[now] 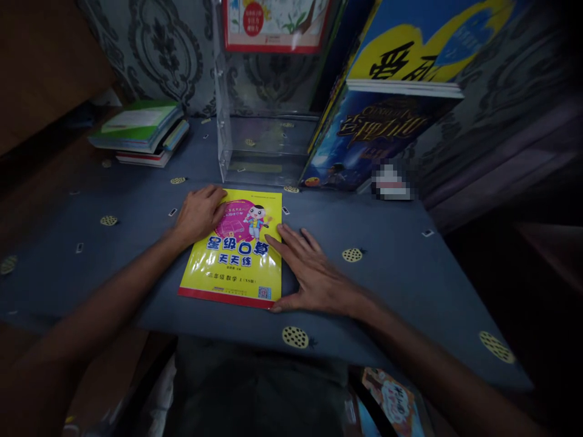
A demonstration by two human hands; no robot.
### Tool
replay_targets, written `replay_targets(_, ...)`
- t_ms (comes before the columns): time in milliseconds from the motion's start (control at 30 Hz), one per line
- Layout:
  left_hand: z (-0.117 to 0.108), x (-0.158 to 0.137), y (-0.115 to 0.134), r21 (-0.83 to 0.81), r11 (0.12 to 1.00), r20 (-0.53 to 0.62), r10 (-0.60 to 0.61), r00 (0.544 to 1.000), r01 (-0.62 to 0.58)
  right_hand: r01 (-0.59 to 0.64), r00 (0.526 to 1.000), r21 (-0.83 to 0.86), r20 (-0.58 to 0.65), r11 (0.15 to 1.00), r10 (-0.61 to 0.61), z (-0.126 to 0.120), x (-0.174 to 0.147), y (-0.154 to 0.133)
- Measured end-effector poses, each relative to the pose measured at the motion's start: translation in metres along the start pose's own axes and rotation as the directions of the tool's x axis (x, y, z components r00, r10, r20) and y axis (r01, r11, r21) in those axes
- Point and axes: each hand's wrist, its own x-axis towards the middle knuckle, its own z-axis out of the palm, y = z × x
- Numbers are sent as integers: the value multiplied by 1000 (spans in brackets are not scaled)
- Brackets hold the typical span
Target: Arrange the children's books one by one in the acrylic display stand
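Note:
A yellow workbook (pixel 232 285) with a red bottom strip, a pink patch and a cartoon child on its cover lies flat on the cloth-covered table. My left hand (pixel 200 212) rests at its upper left edge, fingertips at the top corner and the thumb over the cover. On the other side, my right hand (pixel 314 273) lies along the right edge with its fingers spread. Its thumb touches the lower right corner, and one fingertip reaches onto the cover. Neither hand is wrapped round the workbook.
Behind the workbook stands a clear plastic rack (pixel 264 164) with a red-framed book (pixel 277 39) high in it. Upright books (pixel 378 133) lean at its right, near a blurred-out small item (pixel 392 183). A stack of books (pixel 141 130) lies back left on the patterned tablecloth (pixel 387 297).

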Motion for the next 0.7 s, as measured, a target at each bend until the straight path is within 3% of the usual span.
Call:
replay_targets(300,-9,0,11,85,996,42,9,999,-13,-4,1000,55,25,998,3,-5,0,-2)
replay_targets(400,-14,0,20,106,988,19,107,994,-109,10,1000,58,0,998,-10,-6,-1,-3)
replay_targets(567,-9,12,42,-114,942,18,320,947,-316,41,999,58,-15,997,-40,-4,-3,-1)
replay_targets(700,2,32,59,-110,915,116,400,909,-388,72,997,61,-36,996,-70,-2,-4,1)
